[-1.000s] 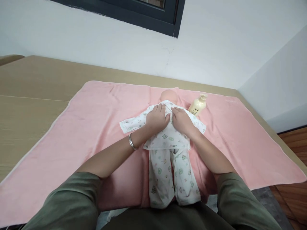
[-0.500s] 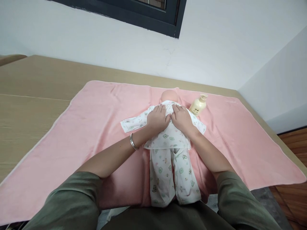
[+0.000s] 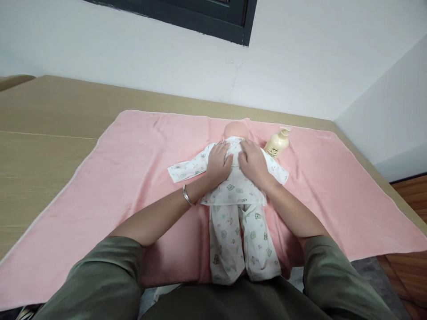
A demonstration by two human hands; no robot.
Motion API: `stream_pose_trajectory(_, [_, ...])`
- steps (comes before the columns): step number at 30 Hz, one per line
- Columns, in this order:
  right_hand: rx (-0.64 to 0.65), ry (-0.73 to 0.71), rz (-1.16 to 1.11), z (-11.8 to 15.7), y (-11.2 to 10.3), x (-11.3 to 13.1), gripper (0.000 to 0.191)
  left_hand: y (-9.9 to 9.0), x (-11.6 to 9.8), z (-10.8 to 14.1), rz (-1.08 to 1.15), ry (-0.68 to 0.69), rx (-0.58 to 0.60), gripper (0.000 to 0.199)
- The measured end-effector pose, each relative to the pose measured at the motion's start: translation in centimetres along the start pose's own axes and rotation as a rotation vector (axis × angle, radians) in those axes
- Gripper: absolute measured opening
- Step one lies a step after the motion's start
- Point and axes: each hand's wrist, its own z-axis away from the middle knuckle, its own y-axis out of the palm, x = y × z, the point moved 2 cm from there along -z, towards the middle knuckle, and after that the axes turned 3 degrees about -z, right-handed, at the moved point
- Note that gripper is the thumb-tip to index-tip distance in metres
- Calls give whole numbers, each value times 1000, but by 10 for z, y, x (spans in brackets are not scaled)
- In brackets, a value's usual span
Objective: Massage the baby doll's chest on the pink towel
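Observation:
A baby doll [image 3: 236, 129] lies stretched out with its bald head away from me and no face showing. It wears a white printed top [image 3: 233, 189] and matching trousers [image 3: 227, 242]; its sleeves spread to both sides. My left hand [image 3: 218, 163] rests flat on the left part of the doll's upper body. Opposite it, my right hand [image 3: 253, 162] lies flat on the right part. Both have stretched fingers pointing toward the head and hold nothing. A strip of the top shows between the hands. A silver bangle [image 3: 188, 195] circles my left wrist.
Under the doll spreads a pink blanket [image 3: 140, 178] with some folds. A cream pump bottle [image 3: 277, 143] leans beside the doll's right-hand sleeve. The wooden table [image 3: 43, 133] meets a white wall [image 3: 187, 66] at the back, below a dark window frame [image 3: 200, 24].
My hands have slid slightly apart, each toward its own side of the doll's upper body, so more of the top shows between them. The view has shifted a little.

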Motion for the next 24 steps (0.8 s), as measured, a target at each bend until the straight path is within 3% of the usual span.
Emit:
stream_pose_trajectory(3, [133, 31, 20, 5, 8, 9, 52, -1, 0, 0, 11, -6, -2, 60])
stream_pose_trajectory(8, [72, 32, 23, 6, 2, 13, 53, -1, 0, 0, 21, -11, -4, 57])
stream_pose_trajectory(13, [187, 33, 75, 5, -1, 11, 46, -2, -1, -2, 3, -23, 15, 55])
stream_pose_trajectory(19, [154, -25, 107, 5, -6, 15, 43, -1, -1, -2, -19, -33, 16, 56])
stream_pose_trajectory(22, [247, -14, 175, 4, -4, 20, 42, 0, 4, 0, -37, 0, -21, 60])
stream_pose_trajectory(24, [261, -109, 150, 9, -20, 31, 34, 0, 6, 1, -28, 51, -24, 66])
